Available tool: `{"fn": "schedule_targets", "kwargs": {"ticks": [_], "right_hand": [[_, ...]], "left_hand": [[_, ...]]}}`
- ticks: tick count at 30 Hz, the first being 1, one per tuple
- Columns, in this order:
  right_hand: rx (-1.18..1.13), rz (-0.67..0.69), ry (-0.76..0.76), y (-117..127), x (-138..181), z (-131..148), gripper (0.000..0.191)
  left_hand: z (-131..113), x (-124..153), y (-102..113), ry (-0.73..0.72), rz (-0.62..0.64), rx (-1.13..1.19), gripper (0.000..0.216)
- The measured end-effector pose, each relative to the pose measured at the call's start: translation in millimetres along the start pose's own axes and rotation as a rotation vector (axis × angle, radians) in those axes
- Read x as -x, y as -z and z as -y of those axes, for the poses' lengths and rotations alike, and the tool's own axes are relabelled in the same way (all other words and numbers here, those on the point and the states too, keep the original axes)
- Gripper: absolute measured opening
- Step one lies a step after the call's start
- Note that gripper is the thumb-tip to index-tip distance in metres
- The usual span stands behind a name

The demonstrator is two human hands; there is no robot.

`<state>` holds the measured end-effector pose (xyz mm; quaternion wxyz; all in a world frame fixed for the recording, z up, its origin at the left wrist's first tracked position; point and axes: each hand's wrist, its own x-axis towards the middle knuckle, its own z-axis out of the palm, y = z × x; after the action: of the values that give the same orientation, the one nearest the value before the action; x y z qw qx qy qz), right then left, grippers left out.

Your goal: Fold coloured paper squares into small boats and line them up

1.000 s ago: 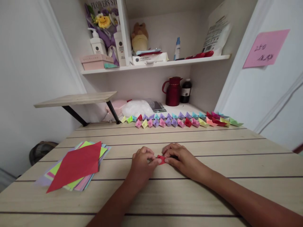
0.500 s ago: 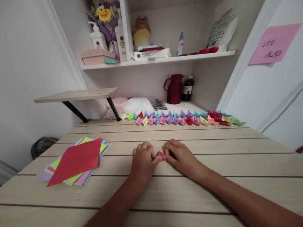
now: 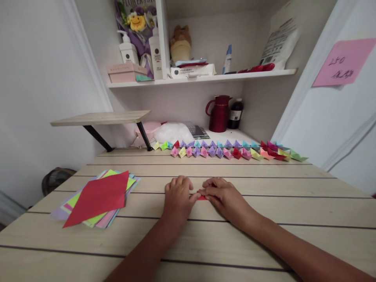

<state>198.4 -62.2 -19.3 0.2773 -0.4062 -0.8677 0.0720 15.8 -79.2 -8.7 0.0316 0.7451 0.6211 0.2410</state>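
Note:
A small folded red paper [image 3: 202, 198] lies on the table between my hands, mostly covered by fingers. My left hand [image 3: 179, 197] has its thumb tip at the paper's left side, the other fingers curled beside it. From the right, my right hand [image 3: 225, 199] pinches the paper, with its fingers laid over the top edge. To the left rests a stack of coloured paper sheets [image 3: 131, 183], a red sheet [image 3: 101, 197] turned askew on top. Rows of small folded paper boats [image 3: 237, 153] in several colours line the back of the table.
A small raised wooden stand [image 3: 101, 117] on black legs is at the back left. Behind the boats stand a dark red jug [image 3: 219, 113] and a dark bottle [image 3: 235, 113]. Above runs a white shelf [image 3: 235, 76] holding bottles and a plush toy [image 3: 180, 44].
My right fingers have moved over the top of the red paper, which now shows as a flatter, lower strip. The camera view has shifted slightly.

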Motion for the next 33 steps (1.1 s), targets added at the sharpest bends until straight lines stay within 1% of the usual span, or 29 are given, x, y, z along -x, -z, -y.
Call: {"fn": "schedule_targets", "kwargs": {"ticks": [1, 3, 5, 8, 9, 11, 14, 17, 20, 23, 25, 27, 29, 33], "right_hand": [[0.038, 0.011, 0.009, 1, 1, 1, 0.027], [0.129, 0.053, 0.033, 5, 5, 4, 0.031], [0.233, 0.107, 0.061, 11, 9, 10, 0.04], [0.359, 0.154, 0.1, 16, 14, 19, 0.051], [0.384, 0.161, 0.108, 17, 16, 22, 0.051], [0.402, 0.163, 0.118, 17, 17, 25, 0.05], [0.363, 0.167, 0.12, 17, 16, 23, 0.051], [0.261, 0.168, 0.102, 20, 14, 14, 0.046], [0.194, 0.179, 0.117, 26, 12, 5, 0.04], [0.201, 0.204, 0.171, 33, 12, 1, 0.041], [0.2, 0.211, 0.172, 37, 12, 2, 0.038], [0.172, 0.205, 0.146, 39, 11, 3, 0.035], [0.12, 0.185, 0.105, 39, 10, 4, 0.033], [-0.029, 0.103, -0.006, 32, 7, 6, 0.028]], "left_hand": [[2, 0, 0, -0.001, -0.006, 0.057, 0.011], [6, 1, 2, -0.022, -0.02, 0.16, 0.021], [8, 5, 6, -0.105, -0.014, 0.193, 0.032], [5, 17, 13, -0.276, 0.087, 0.095, 0.032], [4, 22, 15, -0.296, 0.132, 0.053, 0.031], [2, 31, 19, -0.3, 0.207, -0.01, 0.038], [1, 37, 25, -0.293, 0.27, -0.066, 0.05], [3, 36, 29, -0.282, 0.289, -0.107, 0.049], [4, 35, 28, -0.27, 0.279, -0.148, 0.043], [4, 36, 24, -0.262, 0.253, -0.196, 0.04], [4, 37, 21, -0.26, 0.224, -0.219, 0.039], [3, 37, 19, -0.257, 0.21, -0.233, 0.039], [-1, 36, 19, -0.248, 0.225, -0.246, 0.039], [-18, 28, 21, -0.197, 0.269, -0.286, 0.036]]}}
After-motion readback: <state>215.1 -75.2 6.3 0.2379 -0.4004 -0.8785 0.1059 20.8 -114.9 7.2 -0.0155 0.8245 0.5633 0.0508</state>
